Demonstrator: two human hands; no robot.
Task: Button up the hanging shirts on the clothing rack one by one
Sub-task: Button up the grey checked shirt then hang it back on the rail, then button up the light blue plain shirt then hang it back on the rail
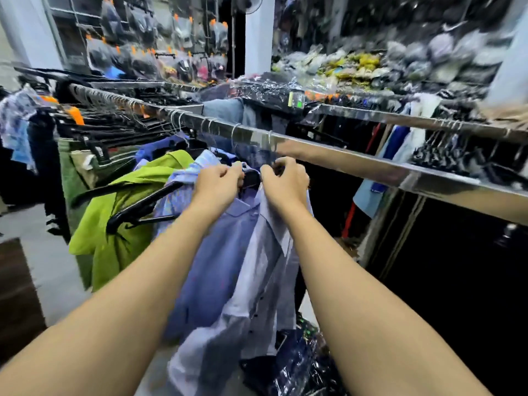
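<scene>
Pale blue shirt [265,270] hangs open; left hand [218,182] and right hand [285,182] pinch its collar. Best fasten the top button first, keeping edges aligned.

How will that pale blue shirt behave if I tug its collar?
Probably floppy: the pale blue shirt drapes in soft folds below both hands. Likely light, thin cloth. It may swing or slide, since its hanger hangs loose from the rail.

Both forearms bare, with no sleeves visible.
</scene>
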